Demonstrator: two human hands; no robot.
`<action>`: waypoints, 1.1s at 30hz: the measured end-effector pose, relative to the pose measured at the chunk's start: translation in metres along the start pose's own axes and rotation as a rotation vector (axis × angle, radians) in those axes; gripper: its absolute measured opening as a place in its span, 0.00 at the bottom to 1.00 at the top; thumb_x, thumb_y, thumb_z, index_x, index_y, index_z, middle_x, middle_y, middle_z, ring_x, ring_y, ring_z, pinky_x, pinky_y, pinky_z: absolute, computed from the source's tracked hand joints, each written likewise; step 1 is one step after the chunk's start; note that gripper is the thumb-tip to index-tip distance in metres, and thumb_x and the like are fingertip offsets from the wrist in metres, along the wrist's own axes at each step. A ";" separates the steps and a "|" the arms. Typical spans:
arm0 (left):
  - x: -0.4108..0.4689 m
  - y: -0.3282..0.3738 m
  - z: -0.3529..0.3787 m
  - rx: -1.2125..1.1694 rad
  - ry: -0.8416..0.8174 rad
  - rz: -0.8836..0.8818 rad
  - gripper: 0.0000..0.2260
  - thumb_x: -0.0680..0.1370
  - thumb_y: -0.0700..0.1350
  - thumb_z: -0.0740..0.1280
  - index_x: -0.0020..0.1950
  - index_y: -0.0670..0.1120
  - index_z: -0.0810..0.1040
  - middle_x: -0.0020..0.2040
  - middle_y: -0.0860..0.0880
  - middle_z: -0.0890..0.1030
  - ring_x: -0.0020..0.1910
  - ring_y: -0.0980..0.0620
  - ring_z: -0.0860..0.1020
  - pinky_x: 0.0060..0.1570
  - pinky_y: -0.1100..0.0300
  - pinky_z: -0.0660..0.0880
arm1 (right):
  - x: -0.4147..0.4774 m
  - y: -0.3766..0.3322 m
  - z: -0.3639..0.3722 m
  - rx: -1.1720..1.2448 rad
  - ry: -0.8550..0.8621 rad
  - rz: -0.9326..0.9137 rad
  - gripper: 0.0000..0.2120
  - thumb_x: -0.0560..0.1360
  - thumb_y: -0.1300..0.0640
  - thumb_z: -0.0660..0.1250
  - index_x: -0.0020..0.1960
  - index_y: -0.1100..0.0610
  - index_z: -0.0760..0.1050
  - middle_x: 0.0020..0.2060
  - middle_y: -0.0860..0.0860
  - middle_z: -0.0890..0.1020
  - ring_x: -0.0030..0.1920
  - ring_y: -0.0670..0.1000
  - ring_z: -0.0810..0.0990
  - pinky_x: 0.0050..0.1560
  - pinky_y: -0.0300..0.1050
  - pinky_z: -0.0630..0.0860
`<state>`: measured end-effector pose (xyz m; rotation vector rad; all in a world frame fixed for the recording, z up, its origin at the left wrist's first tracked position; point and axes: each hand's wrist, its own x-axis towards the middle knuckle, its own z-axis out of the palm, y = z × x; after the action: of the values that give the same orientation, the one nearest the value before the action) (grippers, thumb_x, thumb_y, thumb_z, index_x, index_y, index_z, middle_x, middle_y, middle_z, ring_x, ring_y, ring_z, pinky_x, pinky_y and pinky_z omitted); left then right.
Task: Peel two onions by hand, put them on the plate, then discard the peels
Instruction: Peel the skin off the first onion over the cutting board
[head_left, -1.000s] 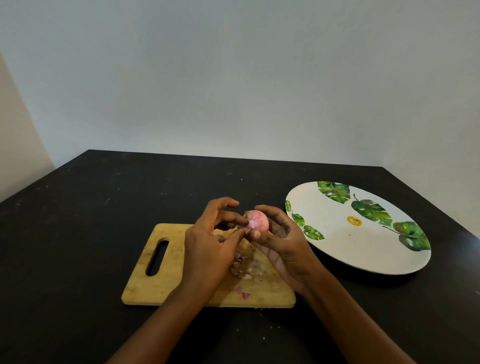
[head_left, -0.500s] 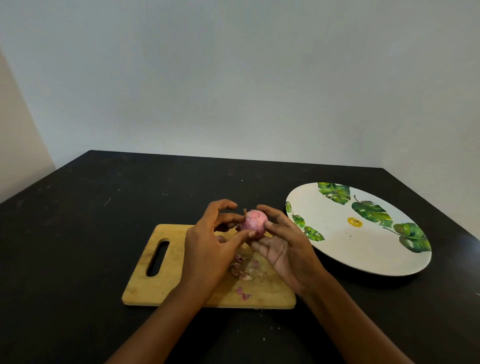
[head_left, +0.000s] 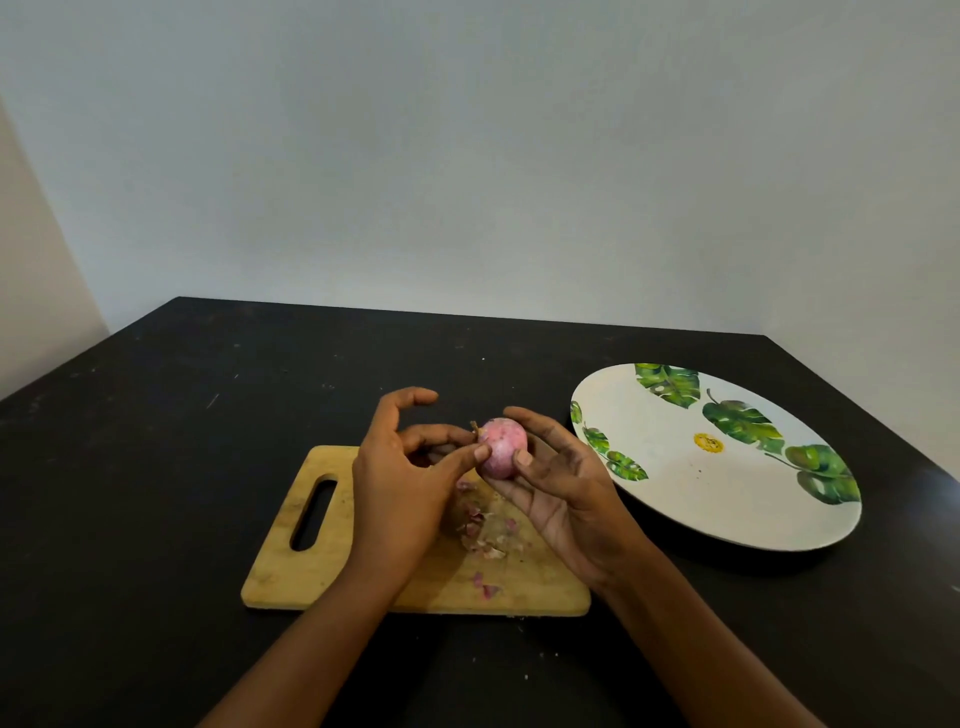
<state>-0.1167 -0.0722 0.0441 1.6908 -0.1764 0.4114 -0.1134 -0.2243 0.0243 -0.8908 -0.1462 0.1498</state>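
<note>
While the onion (head_left: 501, 447) is held in the air just above the far right part of the cutting board (head_left: 291, 540), a slip is judged the chief risk in the head view. It is grasped only by the fingertips of the right hand (head_left: 566, 493), thumb in front and fingers curled behind. Its smooth-looking pink surface could be squeezed out of that grasp if too sharp a pull is made by the left hand (head_left: 400, 483). The left thumb and forefinger are pinched at the onion's left side, by the dry stem tip (head_left: 474, 427). If only that tip is torn away, a strip of skin may be left on. A dropped onion would probably land on the board or roll onto the black table (head_left: 156, 467) beyond the board's edge. Whether skin remains on the hidden far side cannot be told.

Loose peels (head_left: 485, 535) are scattered on the board's right half, between the wrists, with a few pink scraps nearer its front edge. They could be swept off the board by a forearm. The plate (head_left: 675, 493), white with green leaves, is set on the table to the right of the board, near it but apart, and no onion is seen on it. Nothing is seen between onion and plate. No second onion is visible; it may be hidden behind the hands.
</note>
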 end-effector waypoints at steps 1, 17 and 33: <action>0.000 0.000 0.000 -0.006 -0.001 -0.016 0.26 0.65 0.42 0.76 0.58 0.52 0.70 0.39 0.53 0.84 0.40 0.63 0.81 0.41 0.73 0.74 | 0.000 0.000 -0.001 0.000 -0.011 -0.004 0.20 0.70 0.70 0.69 0.61 0.62 0.75 0.62 0.64 0.77 0.60 0.63 0.79 0.56 0.53 0.80; 0.008 -0.002 -0.009 -0.039 -0.074 -0.227 0.34 0.64 0.41 0.76 0.66 0.48 0.66 0.38 0.52 0.84 0.40 0.62 0.82 0.41 0.65 0.74 | -0.001 0.000 -0.004 -0.204 -0.026 -0.031 0.19 0.70 0.67 0.71 0.60 0.59 0.76 0.61 0.59 0.78 0.61 0.59 0.80 0.55 0.50 0.80; 0.012 0.001 -0.011 -0.059 -0.157 -0.287 0.24 0.67 0.39 0.75 0.58 0.49 0.69 0.38 0.54 0.84 0.38 0.61 0.81 0.39 0.64 0.72 | -0.001 0.003 -0.004 -0.191 -0.046 -0.018 0.23 0.64 0.60 0.79 0.58 0.58 0.79 0.59 0.57 0.80 0.61 0.59 0.79 0.55 0.51 0.79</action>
<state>-0.1081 -0.0599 0.0509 1.6603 -0.0576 0.0588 -0.1137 -0.2255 0.0199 -1.0762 -0.2139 0.1416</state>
